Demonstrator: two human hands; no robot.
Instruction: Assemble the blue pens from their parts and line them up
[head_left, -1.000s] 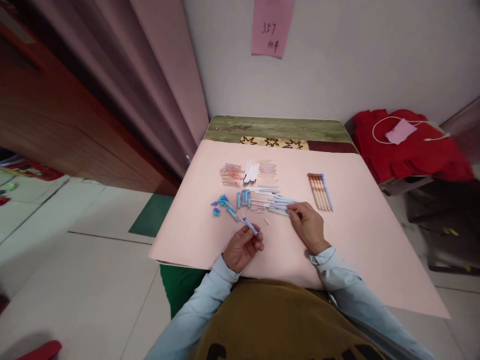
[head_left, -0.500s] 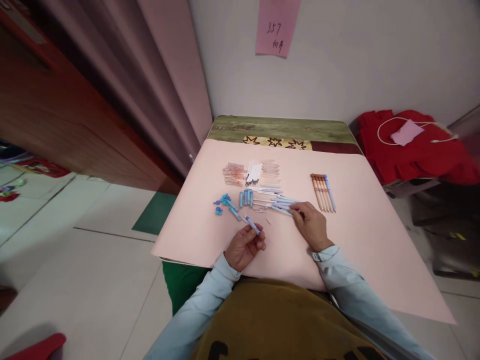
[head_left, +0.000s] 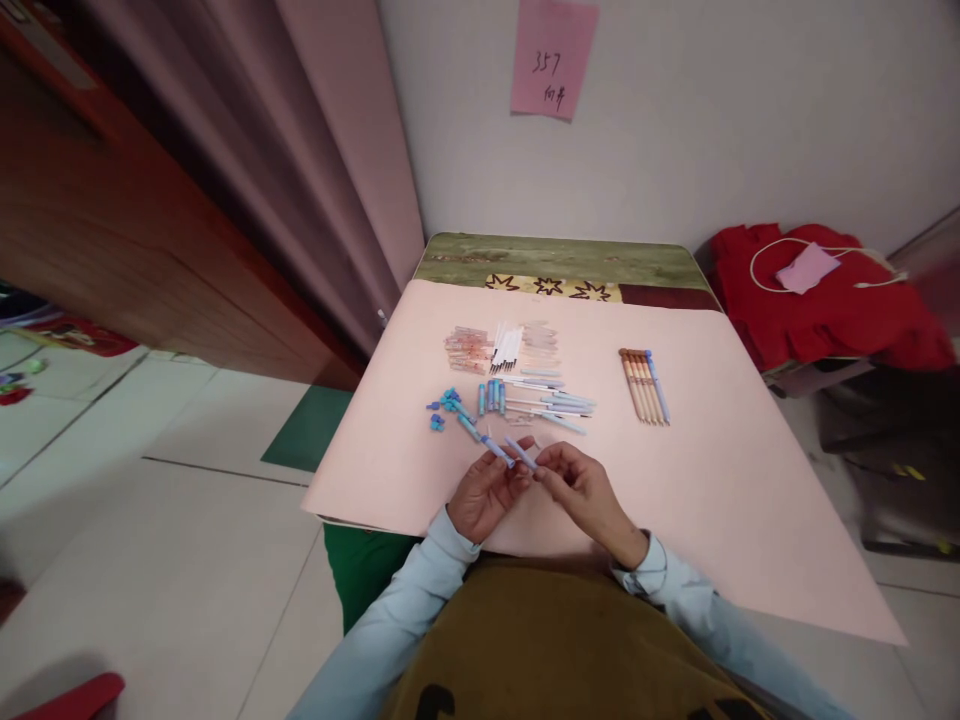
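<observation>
step: likely pen assembly | left hand (head_left: 484, 495) pinches blue barrel (head_left: 496, 449) | right hand (head_left: 585, 490) pinches pale tube (head_left: 521, 453) | ends nearly meet | next move calls for lining them up

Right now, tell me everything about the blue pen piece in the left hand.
The blue pen piece is a short, slim tube, seemingly plastic, light blue. It is held over the pink sheet, angled away-left, pinched at its near end by the left hand. The right hand holds a paler piece right beside it; contact unclear.
</observation>
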